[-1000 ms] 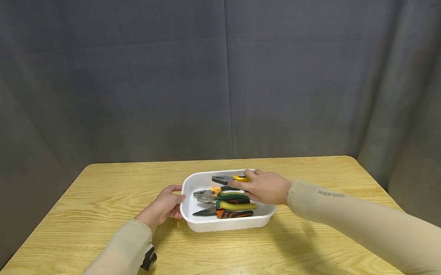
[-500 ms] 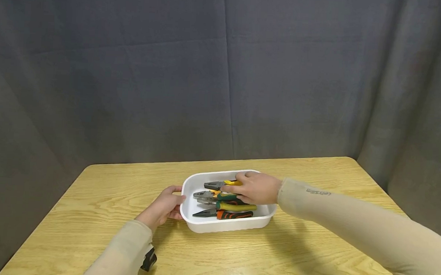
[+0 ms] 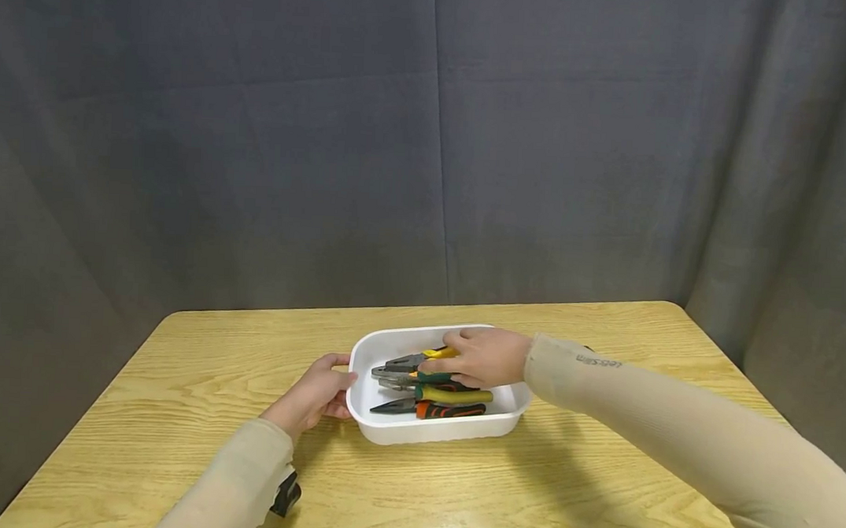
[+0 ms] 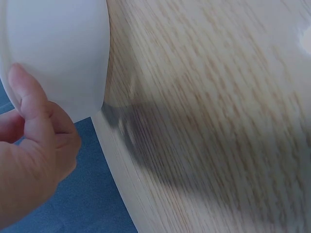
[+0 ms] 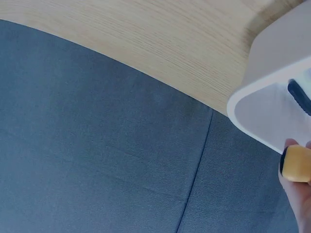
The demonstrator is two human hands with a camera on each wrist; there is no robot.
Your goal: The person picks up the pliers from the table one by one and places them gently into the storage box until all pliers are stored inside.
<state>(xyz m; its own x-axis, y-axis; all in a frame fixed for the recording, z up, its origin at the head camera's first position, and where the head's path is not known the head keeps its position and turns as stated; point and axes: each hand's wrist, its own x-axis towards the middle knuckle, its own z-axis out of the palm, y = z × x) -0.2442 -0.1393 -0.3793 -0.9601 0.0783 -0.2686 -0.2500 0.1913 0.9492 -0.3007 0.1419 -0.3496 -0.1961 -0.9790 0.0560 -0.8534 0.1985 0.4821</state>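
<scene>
My left hand (image 3: 314, 393) grips the left end of a white plastic tray (image 3: 437, 435), its thumb over the rim; the left wrist view shows the thumb (image 4: 30, 92) against the white wall. Inside the tray, my right hand (image 3: 486, 357) holds combination pliers (image 3: 403, 363) with black jaws and yellow handles, jaws pointing left. A yellow handle end (image 5: 297, 165) sticks out of that hand in the right wrist view. Below them lie needle-nose pliers (image 3: 452, 411) with orange and black handles, and pliers with yellow-green handles (image 3: 460, 395). Further green-handled pliers (image 3: 428, 377) are partly hidden by the right hand.
Under the tray is a wood-grain table (image 3: 212, 381), its rounded far edge close to a dark grey curtain (image 3: 328, 173). A small black object (image 3: 286, 494) sits at the left sleeve's cuff.
My right hand has moved left and slightly down with the yellow-handled pliers, whose jaws now overlap the other pliers. The left hand and the tray have stayed put.
</scene>
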